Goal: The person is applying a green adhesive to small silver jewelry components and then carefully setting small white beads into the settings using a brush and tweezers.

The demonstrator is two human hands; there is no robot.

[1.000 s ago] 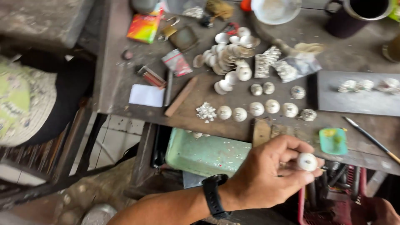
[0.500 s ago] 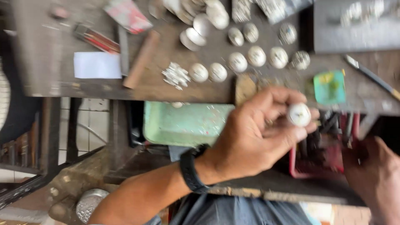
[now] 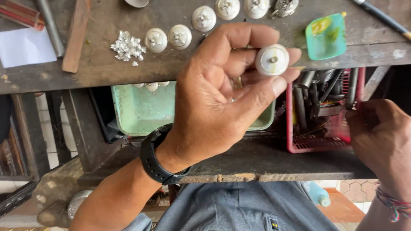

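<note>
Below the workbench [image 3: 102, 70] edge, left hand [image 3: 214, 102] is pinching a round silver cap [image 3: 272, 60], flat face toward the camera, while right hand [image 3: 379, 132], loosely curled and holding nothing visible, is waiting lower right of it.

Worktop [image 3: 107, 68] carried a row of white round caps [image 3: 180, 36], a heap of silver scraps [image 3: 127, 45], a wooden stick [image 3: 75, 36], white paper [image 3: 23, 47]. Green tray [image 3: 141, 111] and red tool basket [image 3: 321, 124] sat below.

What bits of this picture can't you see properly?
Head view:
- The right hand is cut off by the right edge; what its fingers touch in the red basket is hidden.
- The green tray is partly hidden behind the left hand.
- The back of the white round piece faces away.
- The top row of round pieces is cut off by the top edge.
</note>
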